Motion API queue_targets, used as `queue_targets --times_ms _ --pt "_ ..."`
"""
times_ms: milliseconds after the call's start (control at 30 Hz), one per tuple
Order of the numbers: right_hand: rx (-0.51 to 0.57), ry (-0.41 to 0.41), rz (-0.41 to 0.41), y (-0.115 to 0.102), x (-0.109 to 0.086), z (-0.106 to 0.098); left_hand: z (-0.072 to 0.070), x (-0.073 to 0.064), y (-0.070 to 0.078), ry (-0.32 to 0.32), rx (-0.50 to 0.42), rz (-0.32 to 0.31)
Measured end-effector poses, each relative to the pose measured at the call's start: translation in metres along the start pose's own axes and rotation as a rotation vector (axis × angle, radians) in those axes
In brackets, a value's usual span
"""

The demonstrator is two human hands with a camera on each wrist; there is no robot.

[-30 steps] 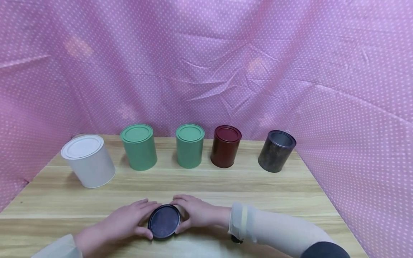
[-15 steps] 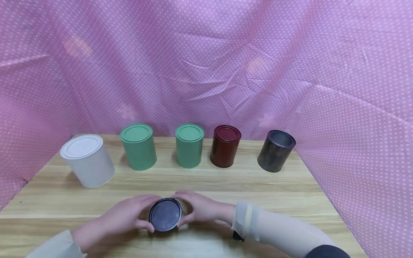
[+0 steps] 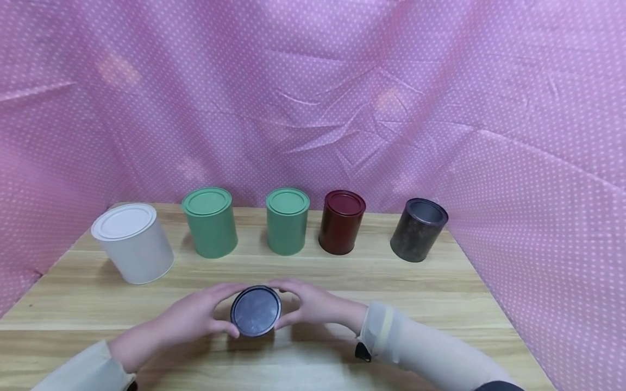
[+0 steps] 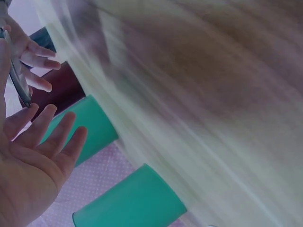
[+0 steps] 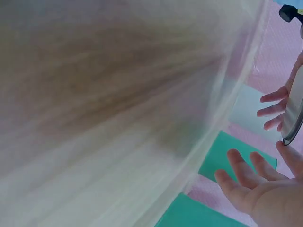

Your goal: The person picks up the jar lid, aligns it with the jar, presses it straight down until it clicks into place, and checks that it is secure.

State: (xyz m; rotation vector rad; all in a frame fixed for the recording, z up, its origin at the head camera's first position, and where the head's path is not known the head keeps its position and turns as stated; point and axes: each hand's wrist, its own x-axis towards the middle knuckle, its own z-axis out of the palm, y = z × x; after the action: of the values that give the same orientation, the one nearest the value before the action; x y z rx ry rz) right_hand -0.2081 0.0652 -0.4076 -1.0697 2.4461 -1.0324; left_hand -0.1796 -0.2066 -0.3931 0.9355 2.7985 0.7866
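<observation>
A dark round can lid [image 3: 256,310] hangs over the near middle of the table, its face tipped toward the head camera. My left hand [image 3: 198,315] holds its left edge with thumb and index finger. On the opposite edge, my right hand [image 3: 318,305] grips it the same way. Both wrist views show the lid [image 4: 19,71] [image 5: 294,106] as a thin disc seen nearly edge-on, raised above the wood, the other fingers spread away from it. At the back right stands a dark can [image 3: 419,231] with its top uncovered and grey inside showing.
Along the back of the wooden table [image 3: 342,277], left to right, stand a white can [image 3: 139,252], a larger green can [image 3: 213,233], a smaller green can [image 3: 287,233] and a dark red can [image 3: 339,231], all lidded. Pink dotted cloth [image 3: 313,108] hangs behind and at both sides.
Both hands have raised the lid and carried it away from the body and slightly right. Its face has tilted up more toward the head camera. The cans have stayed put.
</observation>
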Motion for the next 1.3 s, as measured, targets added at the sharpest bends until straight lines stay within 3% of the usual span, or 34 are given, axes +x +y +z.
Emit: queue_targets --times_ms 333,733,1067,1300 --pt "0.04 0.066 -0.022 0.0 0.001 -0.015 -0.005 0.012 0.0 0.115 -0.015 0.044" --pt "0.056 0.173 -0.128 0.005 -0.003 -0.034 -0.006 0.027 0.008 0.246 -0.075 0.077" --pt "0.098 0.221 -0.097 0.008 -0.017 -0.056 -0.002 0.048 0.022 0.306 -0.105 0.086" --pt "0.096 0.255 -0.068 0.01 -0.029 -0.075 0.0 0.066 0.034 0.307 -0.124 0.113"
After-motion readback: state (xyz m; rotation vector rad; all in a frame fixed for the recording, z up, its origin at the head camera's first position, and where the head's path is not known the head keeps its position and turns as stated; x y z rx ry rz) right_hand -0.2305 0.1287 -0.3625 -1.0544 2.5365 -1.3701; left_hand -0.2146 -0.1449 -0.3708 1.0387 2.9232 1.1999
